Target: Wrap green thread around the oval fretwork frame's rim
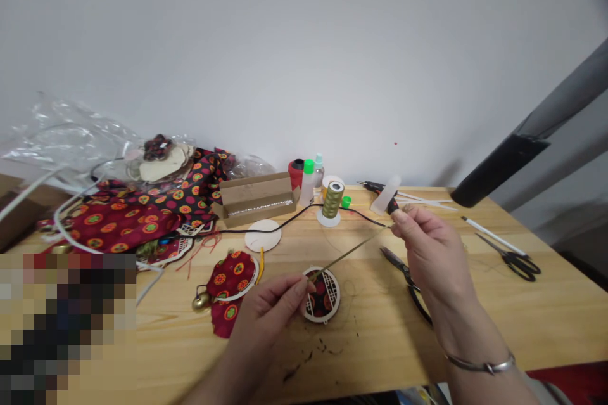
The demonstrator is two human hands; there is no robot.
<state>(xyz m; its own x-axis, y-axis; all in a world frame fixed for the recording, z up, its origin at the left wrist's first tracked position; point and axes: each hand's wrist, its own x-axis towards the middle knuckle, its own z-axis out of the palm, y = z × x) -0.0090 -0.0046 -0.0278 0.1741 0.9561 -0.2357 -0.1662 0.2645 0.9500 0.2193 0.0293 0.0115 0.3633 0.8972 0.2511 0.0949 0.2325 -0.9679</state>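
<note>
An olive-green thread [350, 251] runs taut on a slant between my two hands. My left hand [278, 307] pinches its lower end, just over the left edge of a round ornament [323, 297] with a white lattice rim and dark patterned fabric. Higher up and to the right, my right hand [430, 246] pinches the other end between thumb and curled fingers. A spool of olive-green thread [334, 202] stands upright behind the ornament. Black-handled scissors [403, 275] lie partly hidden beneath my right wrist. Beyond that hand is a black and orange tool [375, 186], partly covered.
Red patterned fabric [123, 221] and clear plastic [71, 132] pile up at left. An open cardboard box [259, 202], a green-capped bottle [308, 183] and a white disc [263, 236] stand or lie mid-table. More scissors [515, 262] and a white pen [491, 235] lie right.
</note>
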